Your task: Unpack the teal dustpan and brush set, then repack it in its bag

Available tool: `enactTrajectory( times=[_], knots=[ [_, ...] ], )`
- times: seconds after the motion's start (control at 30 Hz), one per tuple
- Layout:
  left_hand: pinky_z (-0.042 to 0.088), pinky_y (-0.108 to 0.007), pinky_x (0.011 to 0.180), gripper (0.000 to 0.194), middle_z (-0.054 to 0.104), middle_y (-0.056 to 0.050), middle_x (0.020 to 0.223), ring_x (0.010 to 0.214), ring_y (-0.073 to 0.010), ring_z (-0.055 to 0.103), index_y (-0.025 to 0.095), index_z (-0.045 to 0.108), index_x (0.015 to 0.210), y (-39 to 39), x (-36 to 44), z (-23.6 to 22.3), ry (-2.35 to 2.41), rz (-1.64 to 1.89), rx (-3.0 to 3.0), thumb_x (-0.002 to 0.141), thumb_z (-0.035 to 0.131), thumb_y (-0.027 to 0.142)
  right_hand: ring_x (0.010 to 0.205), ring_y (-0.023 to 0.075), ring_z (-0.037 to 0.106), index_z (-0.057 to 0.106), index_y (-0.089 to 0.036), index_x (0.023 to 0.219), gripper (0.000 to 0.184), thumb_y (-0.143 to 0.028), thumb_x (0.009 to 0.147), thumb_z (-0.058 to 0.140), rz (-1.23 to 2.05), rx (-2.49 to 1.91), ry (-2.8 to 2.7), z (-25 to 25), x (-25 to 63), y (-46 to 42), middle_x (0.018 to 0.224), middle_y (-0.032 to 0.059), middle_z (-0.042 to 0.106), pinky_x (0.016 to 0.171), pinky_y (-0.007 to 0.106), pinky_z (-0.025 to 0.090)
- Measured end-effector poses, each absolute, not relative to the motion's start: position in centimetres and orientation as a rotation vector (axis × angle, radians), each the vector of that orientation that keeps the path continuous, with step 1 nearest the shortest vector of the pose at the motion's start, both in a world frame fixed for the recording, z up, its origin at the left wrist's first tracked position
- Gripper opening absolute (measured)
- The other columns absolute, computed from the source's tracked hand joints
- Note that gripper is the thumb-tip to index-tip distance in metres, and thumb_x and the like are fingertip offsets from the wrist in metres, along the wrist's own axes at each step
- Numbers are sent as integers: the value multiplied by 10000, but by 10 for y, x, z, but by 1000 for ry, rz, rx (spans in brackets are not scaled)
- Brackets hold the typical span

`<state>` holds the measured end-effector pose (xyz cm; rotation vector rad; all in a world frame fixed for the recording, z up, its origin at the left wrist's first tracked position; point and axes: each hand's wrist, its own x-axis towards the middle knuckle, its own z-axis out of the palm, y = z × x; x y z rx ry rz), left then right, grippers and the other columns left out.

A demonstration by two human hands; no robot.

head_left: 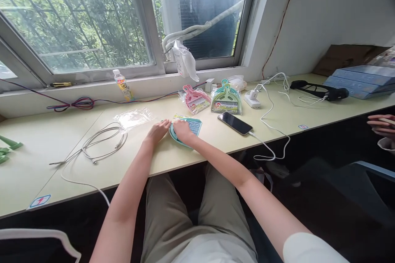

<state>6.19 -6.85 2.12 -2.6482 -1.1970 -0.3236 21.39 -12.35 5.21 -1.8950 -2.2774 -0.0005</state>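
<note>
A teal mini dustpan [176, 137] with a small brush [194, 126] in it lies on the table before me, its wide edge to the right. My left hand [159, 130] is closed around the handle end at the left, with the fingertips bunched together. Across the middle of the set, my right hand [182, 130] has its fingers curled over the brush and pan, hiding their grip in part. Just behind my hands is a printed card [182, 117]. Flat on the table to the left lies a clear plastic wrapper [133, 119].
Wrapped pink [195, 99] and green [226, 100] dustpan sets stand behind. A phone [235, 123] charges at the right. Coiled grey cable [105, 141] lies left, a bottle [123, 86] by the window. Blue boxes [361, 82] and another person's hand [382, 125] are far right.
</note>
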Motion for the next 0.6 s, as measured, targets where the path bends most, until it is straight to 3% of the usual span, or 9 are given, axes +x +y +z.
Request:
enactTrajectory(
  times=[0.13,0.27,0.33,0.43,0.5,0.53,0.6],
  knots=[
    [533,-449,1053,533,611,-191,1378,1330,-310,561,159,655,1301,-64,60,16,-1243,-334,-2625,854,421,-15,1077,259,702,710,-106,1164,393,-40,955,384,-8,-1822,-2303,53,214,-119,1135,183,717,876,303,548],
    [560,-455,994,464,639,-212,1331,1254,-317,620,124,690,1224,-58,54,10,-1283,-431,-2601,867,416,13,1093,240,699,715,-102,1128,347,-28,934,437,53,-1753,-2314,57,217,-109,1139,177,719,888,277,543],
    [525,-456,1048,428,680,-183,1273,1206,-298,651,152,708,1168,-56,52,10,-1307,-525,-2565,872,424,32,1099,241,699,708,-102,1116,310,-49,929,466,94,-1707,-2304,58,219,-103,1128,178,722,888,276,539],
    [376,-492,1191,378,656,-145,1316,1288,-296,588,195,671,1208,-59,55,16,-1385,-931,-2337,883,492,122,1063,257,709,646,-120,1188,283,-172,925,556,116,-1636,-2186,61,223,-97,1097,162,732,875,301,538],
    [290,-529,1229,505,497,-168,1494,1437,-334,422,183,559,1354,-63,63,21,-1444,-1336,-2085,854,592,236,1009,253,718,573,-156,1270,362,-250,921,594,119,-1578,-2065,64,224,-95,1056,124,744,871,312,530],
    [286,-535,1227,605,413,-185,1550,1472,-346,360,171,490,1415,-66,70,23,-1483,-1554,-1972,841,625,308,991,246,719,544,-177,1294,388,-277,923,601,126,-1546,-2009,66,225,-95,1041,106,747,866,308,524],
    [392,-501,1161,657,415,-189,1535,1415,-326,441,176,408,1465,-70,84,26,-1609,-1980,-1938,888,563,449,991,230,713,519,-208,1298,387,-320,936,601,148,-1494,-1898,70,229,-95,1044,85,743,847,288,511]
  ],
)
